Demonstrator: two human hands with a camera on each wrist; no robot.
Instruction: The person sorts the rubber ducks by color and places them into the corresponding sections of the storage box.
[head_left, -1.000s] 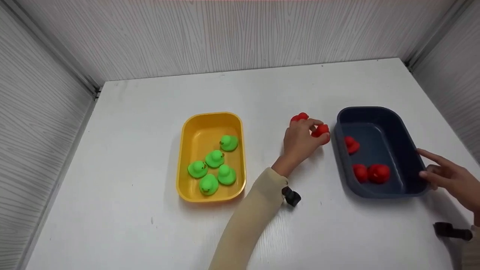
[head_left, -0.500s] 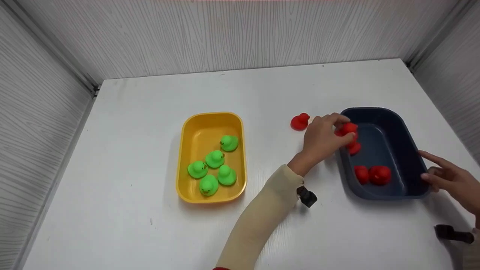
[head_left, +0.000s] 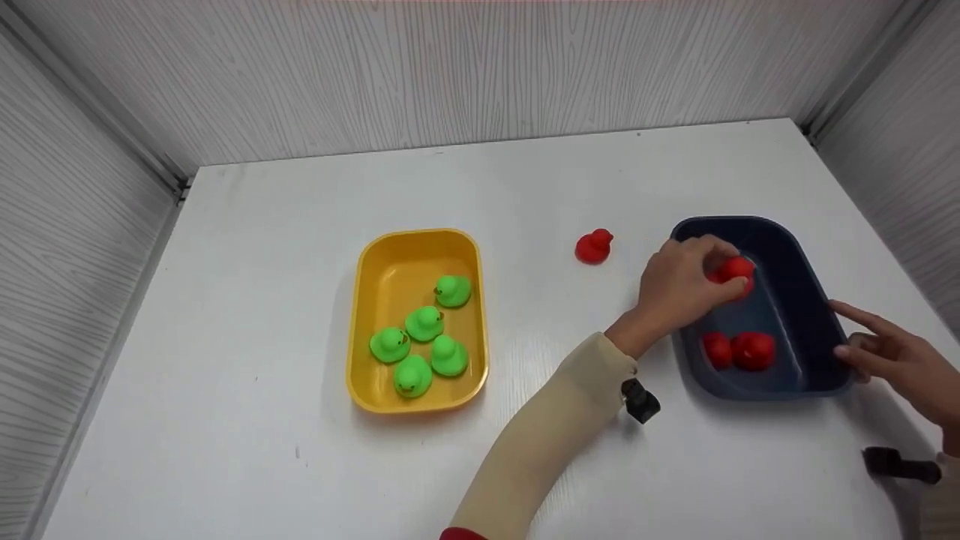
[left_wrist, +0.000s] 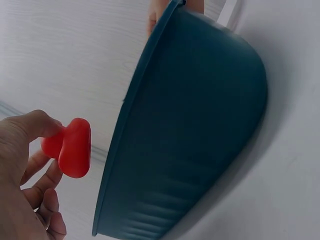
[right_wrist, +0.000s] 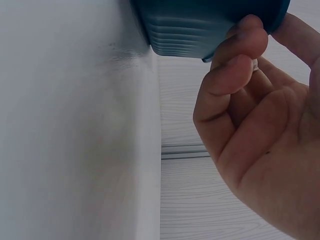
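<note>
My left hand (head_left: 679, 285) pinches a red toy duck (head_left: 736, 274) over the left part of the dark blue bin (head_left: 806, 330). In the left wrist view that duck (left_wrist: 75, 147) sits between thumb and fingers, beside the bin's rim (left_wrist: 135, 90). Two red ducks (head_left: 754, 351) show on the bin floor; my hand covers the spot where another was seen. My right hand (head_left: 896, 360) holds the bin's right edge, thumb at the rim and the other fingers outside, as the right wrist view shows. One loose red duck (head_left: 593, 247) lies on the table left of the bin.
A yellow bin (head_left: 352, 322) with several green toy ducks (head_left: 425, 323) stands left of my left forearm. The white table (head_left: 225, 315) is bounded by pale wood-grain panels (head_left: 450, 75) at the back and both sides.
My left hand has picked up a red duck from the table and carried it right, over the dark blue bin. My right hand has stayed at the bin's edge.
</note>
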